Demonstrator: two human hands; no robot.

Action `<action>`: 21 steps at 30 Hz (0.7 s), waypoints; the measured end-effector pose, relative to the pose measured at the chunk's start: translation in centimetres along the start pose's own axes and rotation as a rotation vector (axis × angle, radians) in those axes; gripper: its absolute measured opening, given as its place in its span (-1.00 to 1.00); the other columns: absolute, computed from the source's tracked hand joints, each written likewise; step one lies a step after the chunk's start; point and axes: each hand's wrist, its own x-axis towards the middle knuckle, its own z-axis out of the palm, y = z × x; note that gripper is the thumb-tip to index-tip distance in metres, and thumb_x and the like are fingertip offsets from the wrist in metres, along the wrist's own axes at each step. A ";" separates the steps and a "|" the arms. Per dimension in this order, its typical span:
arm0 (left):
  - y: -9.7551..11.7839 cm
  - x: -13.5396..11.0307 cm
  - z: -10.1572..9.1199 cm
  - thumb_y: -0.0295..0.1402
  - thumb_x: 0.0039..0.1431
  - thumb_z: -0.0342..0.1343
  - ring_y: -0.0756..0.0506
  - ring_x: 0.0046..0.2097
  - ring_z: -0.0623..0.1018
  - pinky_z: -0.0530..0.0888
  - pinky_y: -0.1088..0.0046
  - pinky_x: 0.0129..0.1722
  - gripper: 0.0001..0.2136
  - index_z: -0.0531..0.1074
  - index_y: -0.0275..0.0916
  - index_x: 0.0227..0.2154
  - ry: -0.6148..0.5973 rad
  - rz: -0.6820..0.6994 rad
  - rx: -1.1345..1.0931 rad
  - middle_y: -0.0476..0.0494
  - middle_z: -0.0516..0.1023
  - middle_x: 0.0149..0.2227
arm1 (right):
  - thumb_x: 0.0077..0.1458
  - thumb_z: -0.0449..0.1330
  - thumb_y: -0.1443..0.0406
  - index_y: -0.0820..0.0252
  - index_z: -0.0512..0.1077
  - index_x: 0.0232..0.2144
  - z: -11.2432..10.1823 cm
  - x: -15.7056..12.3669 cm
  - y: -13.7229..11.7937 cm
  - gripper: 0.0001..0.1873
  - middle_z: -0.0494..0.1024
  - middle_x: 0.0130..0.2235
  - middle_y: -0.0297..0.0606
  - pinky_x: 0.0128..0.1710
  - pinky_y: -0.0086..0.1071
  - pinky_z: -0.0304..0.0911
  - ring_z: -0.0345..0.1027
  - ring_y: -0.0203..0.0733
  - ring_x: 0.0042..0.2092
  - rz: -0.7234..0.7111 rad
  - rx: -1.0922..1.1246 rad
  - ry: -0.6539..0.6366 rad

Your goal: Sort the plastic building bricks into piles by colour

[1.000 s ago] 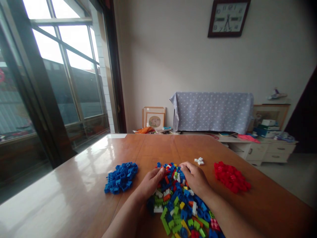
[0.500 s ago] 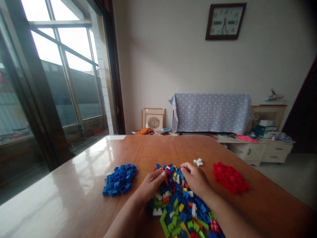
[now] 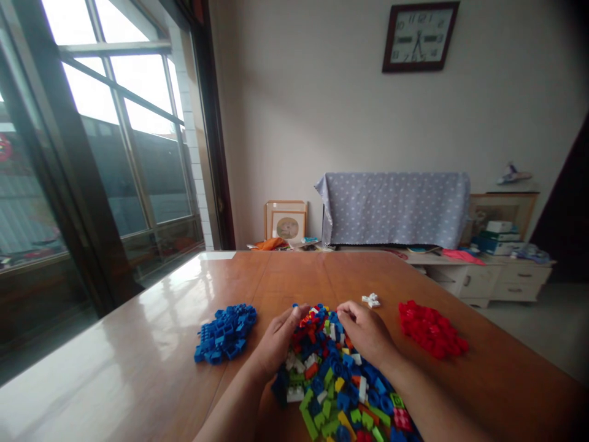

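Note:
A mixed pile of toy building bricks [image 3: 338,383] in blue, green, red, white, yellow and orange lies in front of me. At its far left edge is my left hand [image 3: 277,337], thumb raised and fingers stretched out beside the bricks, with no brick visible in it. My right hand [image 3: 367,331] is over the far right edge of the pile, its fingers curled and thumb and forefinger pinched together. Whatever is between those fingertips is hidden. Past the right hand sits a small group of white bricks [image 3: 370,300].
Blue bricks [image 3: 225,333] form a heap on the left of the wooden table [image 3: 294,276]; red bricks [image 3: 431,329] form one on the right. Behind stand a cloth-covered object [image 3: 396,209], a framed picture [image 3: 288,226] and a low cabinet [image 3: 501,282]. A glass door is at left.
My left hand has turned slightly, its thumb lifting and moving a little left from the bricks. My right hand has barely moved. The view has shifted slightly.

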 end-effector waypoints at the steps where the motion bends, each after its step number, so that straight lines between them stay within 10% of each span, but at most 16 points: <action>1: -0.2 0.1 0.0 0.12 0.21 -0.01 -0.31 0.23 0.38 0.22 0.14 0.28 -0.39 0.49 -0.30 0.07 0.012 0.008 -0.020 -0.29 0.47 0.15 | 0.15 0.04 0.18 0.10 0.54 -0.32 0.0 0.0 -0.1 -0.72 0.61 -0.35 -0.29 -0.27 -0.37 0.26 0.44 -0.15 -0.30 0.001 0.002 0.002; 15: -3.8 2.3 -2.8 0.24 0.21 -0.21 -0.34 0.24 0.37 0.27 0.14 0.24 -0.21 0.41 -0.40 0.12 0.503 -0.072 0.053 -0.44 0.42 0.17 | 0.19 0.03 0.17 0.08 0.51 -0.36 -0.1 -0.2 -0.4 -0.72 0.61 -0.42 -0.32 -0.32 -0.38 0.23 0.47 -0.15 -0.36 0.002 0.026 -0.006; 21: -4.0 2.1 -2.0 0.23 0.18 -0.13 -0.36 0.29 0.29 0.17 0.19 0.29 -0.22 0.40 -0.38 0.14 0.354 -0.085 0.168 -0.35 0.41 0.19 | 0.18 0.02 0.18 0.09 0.50 -0.37 -0.2 -0.4 -0.7 -0.73 0.59 -0.40 -0.33 -0.34 -0.39 0.21 0.45 -0.16 -0.33 -0.020 0.023 0.001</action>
